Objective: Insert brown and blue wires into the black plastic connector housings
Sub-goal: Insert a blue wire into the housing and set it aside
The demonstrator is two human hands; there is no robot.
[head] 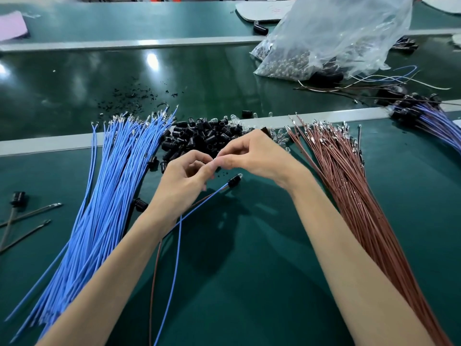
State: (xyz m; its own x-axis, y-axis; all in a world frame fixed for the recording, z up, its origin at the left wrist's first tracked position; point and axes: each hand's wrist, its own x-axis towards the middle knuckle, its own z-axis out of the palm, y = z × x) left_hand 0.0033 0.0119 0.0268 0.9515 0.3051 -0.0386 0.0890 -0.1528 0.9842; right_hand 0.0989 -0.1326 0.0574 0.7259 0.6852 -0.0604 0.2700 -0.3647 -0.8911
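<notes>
Both hands are held over the ctr of the green table [249, 265], just in front of the housing pile. The fingers of the left hand [184, 178] and right hand [252, 158] are curled, w/ thumb and fingertips of both brought together at one spot. Whatever is pinched there is hidden by the fingers, so it cannot be told.

Task items:
- Blue wires [112, 196]: a thick loose bundle is laid diagonally at the left, fanned out at the far end, each wire tipped w/ a small metal terminal.
- Brown wires [349, 196]: a similar bundle is laid at the right, also w/ metal terminals at the far end.
- Black housings [199, 138]: small, short cylindrical sleeves, glossy and open-ended, are heaped btwn the two bundles. A few strays are seen beside and on the blue wires.
- One wired housing [234, 181] is seen just below the right hand, w/ a clear bulb at its tip. A blue lead [207, 201] and a brown lead [152, 295] are trailed from it toward the near edge, passing by the left wrist.

Clear bulbs [279, 138] are scattered right of the pile. A plastic bag [336, 33] w/ more bulbs is set far right, and a finished bundle [424, 113] is laid near it.
</notes>
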